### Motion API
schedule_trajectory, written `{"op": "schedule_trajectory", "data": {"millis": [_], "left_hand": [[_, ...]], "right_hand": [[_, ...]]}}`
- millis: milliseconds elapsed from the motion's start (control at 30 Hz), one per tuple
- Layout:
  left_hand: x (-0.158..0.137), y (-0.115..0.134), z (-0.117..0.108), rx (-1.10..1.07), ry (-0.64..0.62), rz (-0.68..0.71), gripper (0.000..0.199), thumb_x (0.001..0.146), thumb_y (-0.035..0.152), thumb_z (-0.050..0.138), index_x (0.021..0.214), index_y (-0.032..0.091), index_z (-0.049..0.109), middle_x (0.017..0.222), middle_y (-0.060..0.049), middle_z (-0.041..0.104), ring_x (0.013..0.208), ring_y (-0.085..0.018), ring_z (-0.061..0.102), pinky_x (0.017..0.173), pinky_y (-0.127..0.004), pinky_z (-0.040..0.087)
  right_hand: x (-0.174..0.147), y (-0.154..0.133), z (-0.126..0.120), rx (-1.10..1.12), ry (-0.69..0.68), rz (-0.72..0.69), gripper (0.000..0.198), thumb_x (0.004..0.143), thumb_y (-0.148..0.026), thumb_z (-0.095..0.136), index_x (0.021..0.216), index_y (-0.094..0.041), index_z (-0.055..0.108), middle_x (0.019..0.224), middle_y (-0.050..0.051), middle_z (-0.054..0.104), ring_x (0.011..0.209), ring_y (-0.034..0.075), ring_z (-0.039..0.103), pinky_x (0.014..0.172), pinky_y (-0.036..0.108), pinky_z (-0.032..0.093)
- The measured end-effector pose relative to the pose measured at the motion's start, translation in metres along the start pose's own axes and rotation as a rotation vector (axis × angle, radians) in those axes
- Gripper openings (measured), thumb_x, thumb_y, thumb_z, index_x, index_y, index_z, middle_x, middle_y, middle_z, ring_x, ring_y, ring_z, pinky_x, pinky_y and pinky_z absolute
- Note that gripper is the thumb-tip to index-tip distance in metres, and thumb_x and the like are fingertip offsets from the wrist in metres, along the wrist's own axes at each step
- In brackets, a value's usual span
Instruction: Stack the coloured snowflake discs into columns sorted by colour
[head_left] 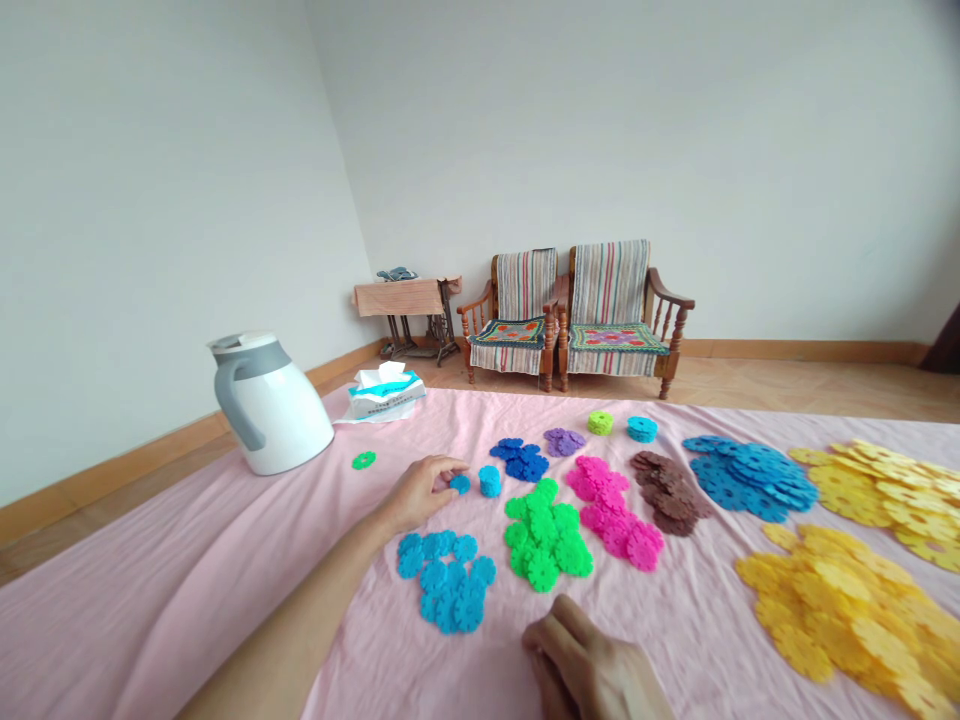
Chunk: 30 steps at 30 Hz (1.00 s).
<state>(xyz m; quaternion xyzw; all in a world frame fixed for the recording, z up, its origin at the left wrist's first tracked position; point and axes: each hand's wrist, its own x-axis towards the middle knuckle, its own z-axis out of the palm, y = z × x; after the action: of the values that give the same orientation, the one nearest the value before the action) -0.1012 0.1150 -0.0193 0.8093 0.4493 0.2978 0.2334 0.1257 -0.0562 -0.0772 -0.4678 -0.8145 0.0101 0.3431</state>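
We find the left hand (421, 492) at a blue disc (460, 484) left of a stack (490, 482); its grip we cannot tell. The near right hand (592, 662) is curled, contents hidden. We judge disc handling underway; next calls for steady fingertips.

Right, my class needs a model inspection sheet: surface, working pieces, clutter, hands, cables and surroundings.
Surface: pink cloth, wrinkled.
Working pieces: notched discs in a light-blue pile, green pile, dark-blue pile, purple pile, pink pile, brown pile, mid-blue pile, pale-yellow pile, deep-yellow pile; near blue stack, far blue stack, lime stack; lone green disc.
Clutter: white jug, tissue pack.
Left hand: fingertips at a blue disc; grip unclear.
Right hand: fingers curled, nearest the green pile; palm hidden.
Cables: nothing seen.
Surroundings: two wooden armchairs, cloth-covered stand, plain walls.
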Motion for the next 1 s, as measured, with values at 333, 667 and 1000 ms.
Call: {"op": "schedule_trajectory", "data": {"millis": [333,667,1000], "left_hand": [[0.0,0.002,0.0,0.004,-0.005,-0.01,0.043,0.064,0.009,0.06,0.105,0.019,0.068,0.096,-0.005,0.068,0.085,-0.018,0.061,0.075,-0.026,0.048],[-0.009,0.029,-0.019,0.095,-0.195,0.07,0.008,0.067,0.014,0.061,0.073,0.016,0.067,0.075,-0.001,0.062,0.069,-0.014,0.056,0.063,-0.022,0.042],[-0.022,0.059,-0.016,0.215,-0.48,0.147,0.022,0.061,0.022,0.073,0.082,0.019,0.066,0.076,0.001,0.058,0.07,-0.015,0.055,0.06,-0.021,0.04]], "right_hand": [[-0.001,-0.002,0.006,-0.05,0.091,0.01,0.031,0.093,-0.024,0.033,0.073,-0.024,0.057,0.067,-0.001,0.059,0.047,0.008,0.057,0.045,0.014,0.042],[-0.001,-0.001,0.006,-0.057,0.079,0.005,0.029,0.093,-0.027,0.035,0.074,-0.025,0.057,0.068,-0.001,0.058,0.047,0.007,0.057,0.046,0.013,0.042],[-0.001,0.003,0.004,-0.003,-0.017,-0.008,0.025,0.09,-0.021,0.034,0.079,-0.024,0.056,0.071,0.0,0.06,0.051,0.008,0.061,0.046,0.013,0.044]]}}
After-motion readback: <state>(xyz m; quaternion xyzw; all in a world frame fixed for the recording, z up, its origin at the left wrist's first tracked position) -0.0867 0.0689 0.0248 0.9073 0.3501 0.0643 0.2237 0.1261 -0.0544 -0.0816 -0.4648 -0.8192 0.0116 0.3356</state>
